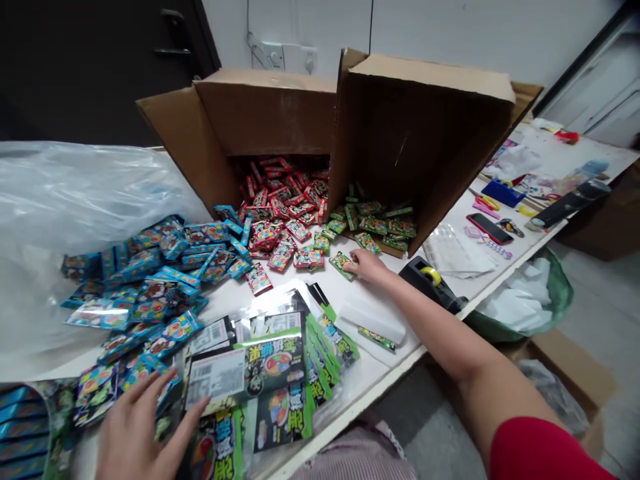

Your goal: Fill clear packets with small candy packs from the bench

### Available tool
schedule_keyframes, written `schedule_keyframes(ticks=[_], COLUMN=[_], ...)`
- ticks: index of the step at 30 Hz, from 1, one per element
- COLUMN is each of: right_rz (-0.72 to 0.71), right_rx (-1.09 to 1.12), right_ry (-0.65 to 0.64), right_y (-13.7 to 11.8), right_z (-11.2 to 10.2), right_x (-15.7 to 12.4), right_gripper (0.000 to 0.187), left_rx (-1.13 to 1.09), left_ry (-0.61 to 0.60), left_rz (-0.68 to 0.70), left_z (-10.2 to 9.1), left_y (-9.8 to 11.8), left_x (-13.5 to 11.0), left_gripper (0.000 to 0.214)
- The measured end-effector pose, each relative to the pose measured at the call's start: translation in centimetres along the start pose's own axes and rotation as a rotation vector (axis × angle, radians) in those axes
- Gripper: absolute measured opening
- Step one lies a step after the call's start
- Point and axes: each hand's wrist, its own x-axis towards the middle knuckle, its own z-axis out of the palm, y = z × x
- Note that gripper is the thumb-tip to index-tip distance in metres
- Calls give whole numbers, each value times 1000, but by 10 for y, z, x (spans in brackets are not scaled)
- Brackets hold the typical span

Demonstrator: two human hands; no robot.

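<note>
My right hand (pixel 367 265) reaches across the white table (pixel 295 283) and its fingertips close on a green candy packet (pixel 342 263) lying just outside the right cardboard box (pixel 425 127). More green packets (pixel 380 223) spill from that box. Red packets (pixel 285 213) spill from the left cardboard box (pixel 260 113). My left hand (pixel 137 430) rests flat with spread fingers on a stack of black-and-green printed bags (pixel 273 370) near the front edge, next to a heap of blue packets (pixel 150 280).
A big clear plastic sheet (pixel 60 213) covers the left. A black tape dispenser (pixel 433 283), a phone (pixel 489 228), scissors and stationery lie to the right. Below the table's right edge hangs a green bag of white scraps (pixel 525 300), with a carton (pixel 575 380) on the floor.
</note>
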Motion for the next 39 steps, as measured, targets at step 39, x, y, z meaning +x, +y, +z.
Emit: schedule_keyframes(ticks=[39], right_rz=[-1106], right_rx=[-284], right_ry=[-237], right_y=[-145], right_z=[-49], right_x=[-122], right_gripper=[64], left_rx=[-46], left_ry=[-107], left_rz=[357], left_z=[-18], left_y=[55], left_x=[22], left_gripper=[90])
